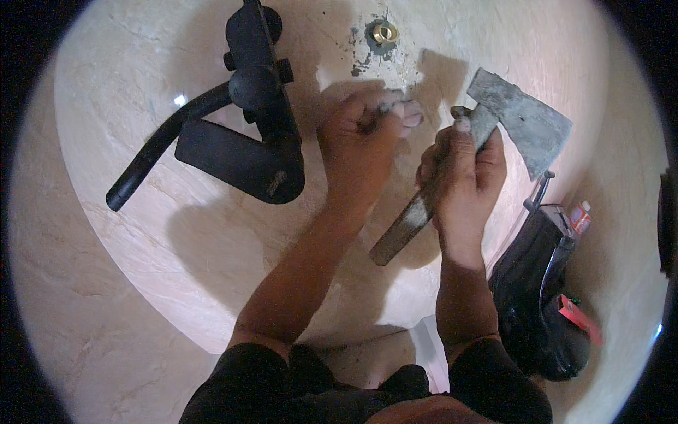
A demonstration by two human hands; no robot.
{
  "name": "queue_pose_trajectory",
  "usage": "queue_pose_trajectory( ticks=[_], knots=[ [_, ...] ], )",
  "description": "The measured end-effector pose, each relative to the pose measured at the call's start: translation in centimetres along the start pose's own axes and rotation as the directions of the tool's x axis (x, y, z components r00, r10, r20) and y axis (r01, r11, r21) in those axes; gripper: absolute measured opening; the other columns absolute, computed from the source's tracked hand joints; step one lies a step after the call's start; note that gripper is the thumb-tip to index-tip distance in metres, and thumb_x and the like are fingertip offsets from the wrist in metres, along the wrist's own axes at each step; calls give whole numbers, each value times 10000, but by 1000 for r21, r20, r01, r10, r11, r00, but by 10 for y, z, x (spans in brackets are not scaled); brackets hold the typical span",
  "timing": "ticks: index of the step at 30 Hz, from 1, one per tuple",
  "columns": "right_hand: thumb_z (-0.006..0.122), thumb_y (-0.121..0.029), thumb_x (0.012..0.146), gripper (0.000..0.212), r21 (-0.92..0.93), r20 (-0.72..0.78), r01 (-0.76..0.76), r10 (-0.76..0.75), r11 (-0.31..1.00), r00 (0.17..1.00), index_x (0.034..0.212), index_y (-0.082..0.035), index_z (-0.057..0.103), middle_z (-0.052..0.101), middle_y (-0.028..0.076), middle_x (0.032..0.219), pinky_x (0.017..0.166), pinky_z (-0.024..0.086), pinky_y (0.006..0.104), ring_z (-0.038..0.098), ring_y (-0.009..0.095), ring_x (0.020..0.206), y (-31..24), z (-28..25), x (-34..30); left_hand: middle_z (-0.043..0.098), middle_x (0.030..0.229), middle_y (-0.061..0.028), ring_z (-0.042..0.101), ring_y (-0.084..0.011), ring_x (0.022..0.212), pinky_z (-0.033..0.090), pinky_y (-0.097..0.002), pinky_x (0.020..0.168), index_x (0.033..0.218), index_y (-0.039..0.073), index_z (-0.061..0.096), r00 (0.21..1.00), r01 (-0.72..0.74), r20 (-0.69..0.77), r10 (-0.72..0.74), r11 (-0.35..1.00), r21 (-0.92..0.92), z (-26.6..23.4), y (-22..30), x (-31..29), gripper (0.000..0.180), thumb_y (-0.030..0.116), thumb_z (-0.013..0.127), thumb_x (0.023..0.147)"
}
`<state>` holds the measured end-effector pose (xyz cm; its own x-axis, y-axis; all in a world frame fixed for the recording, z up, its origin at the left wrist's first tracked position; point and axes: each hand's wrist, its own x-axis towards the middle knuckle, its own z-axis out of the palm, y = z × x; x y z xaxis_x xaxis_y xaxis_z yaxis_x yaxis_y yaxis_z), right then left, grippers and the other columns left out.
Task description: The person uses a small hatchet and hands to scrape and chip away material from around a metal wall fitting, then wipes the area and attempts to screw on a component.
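My right hand [470,173] is wrapped round the upper handle of a hatchet [530,116] with a dusty grey head. The handle slants down to the left. By the right thumb a small dark rounded end [460,112] pokes out; I cannot make out what it is. My left hand [367,116] is closed, its fingertips pinched together and slightly blurred. Anything between those fingers is too small to name. Just above the left hand, a brass threaded fitting [384,33] sits in a rough-edged hole in the marbled tile surface [296,268].
A black mixer tap [254,92] with a long curved spout and a flat lever is at the left. On the right lies a black bag [537,283] with a red item [579,319] on it. A small red-and-white packet [580,217] is beside the bag.
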<state>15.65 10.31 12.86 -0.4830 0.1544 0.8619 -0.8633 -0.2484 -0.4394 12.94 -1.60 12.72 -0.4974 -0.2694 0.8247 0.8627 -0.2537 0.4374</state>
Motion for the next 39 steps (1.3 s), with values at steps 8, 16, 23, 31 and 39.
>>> queue_pose_trajectory(
  ticks=[8, 16, 23, 31, 39],
  knots=[
    [527, -219, 1086, 212, 12, -64, -108, 108, 994, 992, 1177, -28, 533, 537, 38, 748, 404, 423, 278, 508, 116, 491, -13, -40, -27, 649, 1274, -290, 681, -403, 1157, 557, -463, 1004, 1372, -77, 496, 903, 419, 56, -427, 843, -338, -6, 11, -52, 469, 165, 642, 997],
    [514, -206, 1088, 251, 5, -76, -79, 79, 997, 994, 1229, -3, 559, 552, 64, 771, 405, 421, 283, 511, 134, 500, -29, -42, -29, 730, 1078, -121, 697, -261, 955, 534, -378, 835, 1070, 9, 655, 943, 316, -14, -333, 906, -282, 29, 26, -14, 154, 112, 672, 957],
    [510, -198, 1088, 218, 68, 9, -55, 54, 996, 998, 1206, -20, 555, 555, 68, 764, 404, 425, 286, 521, 136, 507, -26, -40, -32, 714, 944, -154, 699, -213, 870, 564, -327, 799, 1078, -49, 670, 698, -551, -64, 713, 592, 588, 6, 16, 46, 192, -54, 668, 886],
    [550, -184, 1079, 159, 132, 64, -182, 174, 975, 983, 1184, -67, 523, 538, 0, 722, 443, 413, 259, 493, 83, 508, -8, -45, -44, 720, 923, -115, 688, -176, 838, 568, -298, 768, 989, -77, 676, 766, -606, -23, 643, 734, 307, 3, 24, 64, 92, -102, 640, 908],
    [508, -177, 1087, 174, 67, 90, -272, 266, 960, 960, 1194, -43, 537, 528, 12, 730, 460, 401, 258, 491, 93, 534, 7, -63, -51, 696, 939, -102, 667, -164, 823, 562, -277, 754, 961, -77, 668, 842, -480, -101, 529, 822, 306, 9, 10, 64, 101, -134, 600, 912]
  ],
)
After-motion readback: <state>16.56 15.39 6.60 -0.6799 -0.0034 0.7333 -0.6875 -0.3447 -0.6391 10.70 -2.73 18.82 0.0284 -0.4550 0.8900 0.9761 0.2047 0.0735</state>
